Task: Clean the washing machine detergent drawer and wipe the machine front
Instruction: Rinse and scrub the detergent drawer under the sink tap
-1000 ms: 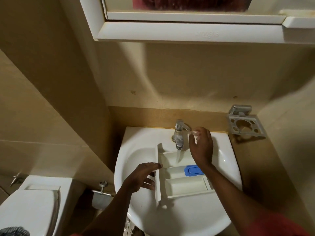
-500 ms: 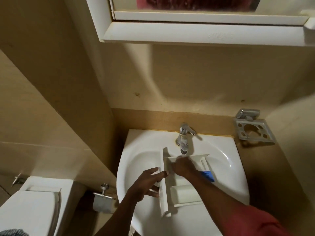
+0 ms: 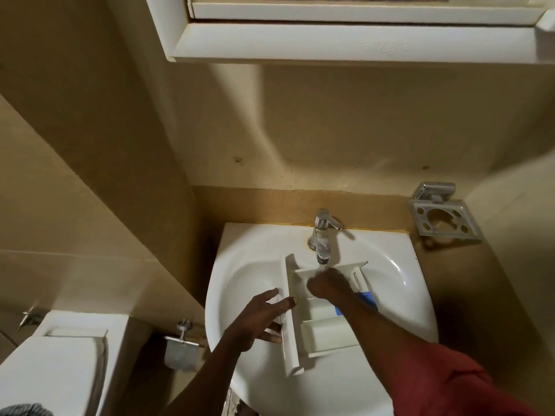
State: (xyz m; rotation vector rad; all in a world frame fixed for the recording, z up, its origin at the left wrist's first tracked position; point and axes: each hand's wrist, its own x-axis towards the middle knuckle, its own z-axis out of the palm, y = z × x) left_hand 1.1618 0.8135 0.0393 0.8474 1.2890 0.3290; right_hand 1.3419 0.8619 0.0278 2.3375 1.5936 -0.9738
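Observation:
The white detergent drawer (image 3: pixel 322 334) lies in the white sink (image 3: pixel 255 244), its front panel to the left. A blue insert (image 3: pixel 368 297) shows at its right side, partly behind my right forearm. Water (image 3: pixel 320 267) runs from the chrome tap (image 3: pixel 321 235) into the far compartment. My left hand (image 3: pixel 258 319) grips the front panel, thumb on top and fingers on its outer face. My right hand (image 3: pixel 329 286) is in the far compartment under the stream, fingers curled down and their tips hidden.
A metal toothbrush holder (image 3: pixel 444 217) hangs on the wall to the right of the sink. A white mirror cabinet (image 3: pixel 345 40) juts out overhead. At lower left are a toilet (image 3: pixel 51 364) and a toilet-paper holder (image 3: pixel 180 346).
My right hand came down from the tap lever into the drawer's far compartment under the running water. My left hand has stayed on the front panel.

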